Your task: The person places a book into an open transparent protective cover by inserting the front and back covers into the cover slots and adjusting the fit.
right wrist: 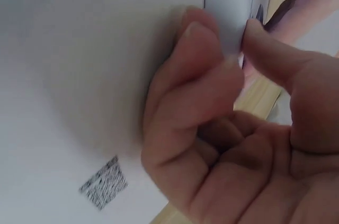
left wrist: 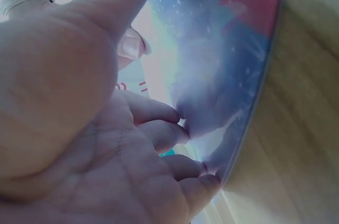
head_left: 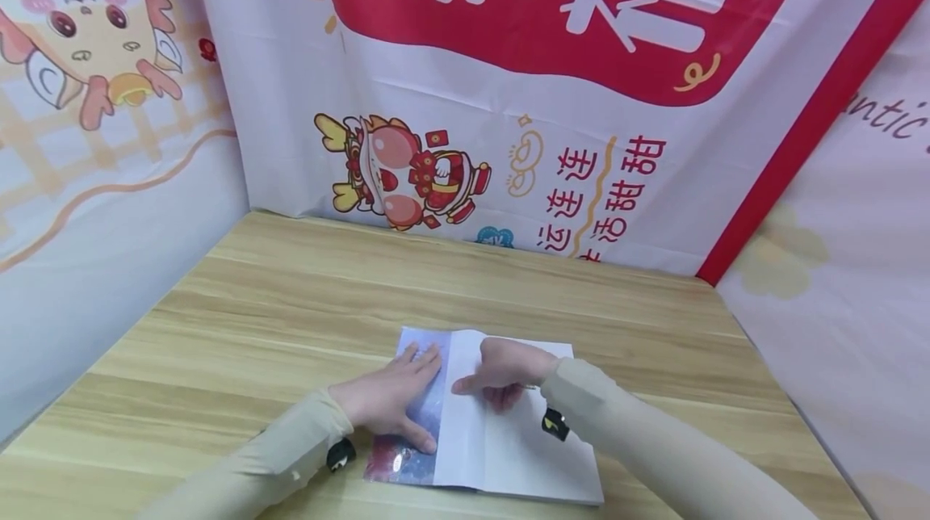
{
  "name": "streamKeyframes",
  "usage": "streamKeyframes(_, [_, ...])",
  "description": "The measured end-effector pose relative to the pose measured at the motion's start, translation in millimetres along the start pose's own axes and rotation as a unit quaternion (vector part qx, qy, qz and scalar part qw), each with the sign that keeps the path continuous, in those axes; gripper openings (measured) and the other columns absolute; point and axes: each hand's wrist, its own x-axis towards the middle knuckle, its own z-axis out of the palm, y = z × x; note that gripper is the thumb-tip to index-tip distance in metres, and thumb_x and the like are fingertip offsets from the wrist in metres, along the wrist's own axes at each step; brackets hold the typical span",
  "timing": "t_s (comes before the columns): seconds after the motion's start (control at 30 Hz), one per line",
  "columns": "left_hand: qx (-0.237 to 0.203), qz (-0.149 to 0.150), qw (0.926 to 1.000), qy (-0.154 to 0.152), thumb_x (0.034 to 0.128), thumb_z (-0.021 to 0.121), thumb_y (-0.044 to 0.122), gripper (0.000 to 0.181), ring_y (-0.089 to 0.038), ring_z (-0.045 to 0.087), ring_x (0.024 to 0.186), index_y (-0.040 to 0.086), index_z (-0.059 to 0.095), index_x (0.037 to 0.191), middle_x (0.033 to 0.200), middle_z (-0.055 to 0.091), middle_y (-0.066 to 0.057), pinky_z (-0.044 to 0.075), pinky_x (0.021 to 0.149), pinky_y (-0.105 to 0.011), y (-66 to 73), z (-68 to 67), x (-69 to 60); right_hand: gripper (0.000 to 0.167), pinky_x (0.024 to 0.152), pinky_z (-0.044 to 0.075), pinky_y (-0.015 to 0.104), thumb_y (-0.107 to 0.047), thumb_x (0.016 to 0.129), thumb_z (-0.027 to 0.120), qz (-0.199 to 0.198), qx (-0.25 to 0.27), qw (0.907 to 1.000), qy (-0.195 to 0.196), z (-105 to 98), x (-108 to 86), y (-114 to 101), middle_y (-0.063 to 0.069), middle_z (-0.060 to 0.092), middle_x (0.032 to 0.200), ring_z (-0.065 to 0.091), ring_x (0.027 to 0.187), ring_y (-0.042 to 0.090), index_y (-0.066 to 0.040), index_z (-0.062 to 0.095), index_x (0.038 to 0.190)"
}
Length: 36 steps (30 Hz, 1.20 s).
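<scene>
An open book (head_left: 541, 451) lies on the table, its white page to the right and a glossy blue-and-red cover flap (head_left: 402, 463) to the left. Between them runs a plain white strip (head_left: 459, 447). My left hand (head_left: 385, 399) rests on the flap with fingers spread; the left wrist view shows its fingertips touching the glossy cover (left wrist: 217, 70). Over the strip and page, my right hand (head_left: 508, 371) has its fingers curled, knuckles against the page, while the thumb extends onto the strip. A small block of print (right wrist: 105, 183) shows on the page in the right wrist view.
The wood-grain table (head_left: 291, 318) extends around the book on all sides. Behind it hangs a printed cloth (head_left: 465, 76) with red lettering and a cartoon figure. More printed cloth (head_left: 109, 157) lines the left side.
</scene>
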Motion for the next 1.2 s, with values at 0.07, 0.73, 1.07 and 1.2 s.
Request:
streamKeyframes(0.07, [0.0, 0.001, 1.0, -0.002, 0.071, 0.079, 0.058, 0.118, -0.049, 0.007, 0.142, -0.009, 0.022, 0.151, 0.158, 0.013, -0.026, 0.014, 0.115, -0.055, 0.0, -2.2, 0.2, 0.045, 0.05, 0.054, 0.03, -0.046, 0.087, 0.073, -0.007, -0.008, 0.9999, -0.004, -4.8, 1.2, 2.7, 0.008, 0.064, 0.059, 0.057, 0.047, 0.015, -0.004, 0.069, 0.071])
streamKeyframes(0.73, [-0.02, -0.046, 0.9985, -0.02, 0.068, 0.08, 0.061, 0.128, -0.048, 0.0, 0.143, -0.008, 0.013, 0.152, 0.154, 0.002, -0.036, 0.011, 0.115, -0.052, -5.4, -7.2, -0.3, 0.048, 0.059, 0.059, 0.036, -0.041, 0.087, 0.074, 0.017, 0.105, 0.9878, -0.114, -23.3, 22.1, 10.8, 0.022, 0.07, 0.075, 0.069, 0.056, 0.024, 0.004, 0.067, 0.074])
streamKeyframes(1.07, [0.005, -0.034, 0.9991, -0.026, 0.068, 0.08, 0.061, 0.127, -0.051, 0.0, 0.141, -0.009, 0.015, 0.152, 0.157, 0.006, -0.031, 0.012, 0.115, -0.053, -1.9, -6.6, -0.8, 0.047, 0.054, 0.057, 0.031, -0.042, 0.084, 0.076, 0.024, 0.082, 0.9933, -0.077, -17.1, 20.3, 8.5, 0.018, 0.07, 0.07, 0.066, 0.051, 0.019, 0.002, 0.068, 0.071])
streamKeyframes(1.2, [0.004, -0.035, 0.9992, -0.017, 0.0672, 0.082, 0.059, 0.126, -0.053, -0.001, 0.14, -0.008, 0.018, 0.152, 0.156, 0.006, -0.032, 0.012, 0.115, -0.055, -1.8, -3.3, -1.1, 0.046, 0.051, 0.057, 0.03, -0.042, 0.084, 0.077, 0.021, 0.066, 0.9967, -0.042, -12.6, 16.9, 6.6, 0.016, 0.069, 0.066, 0.064, 0.048, 0.018, 0.001, 0.068, 0.069])
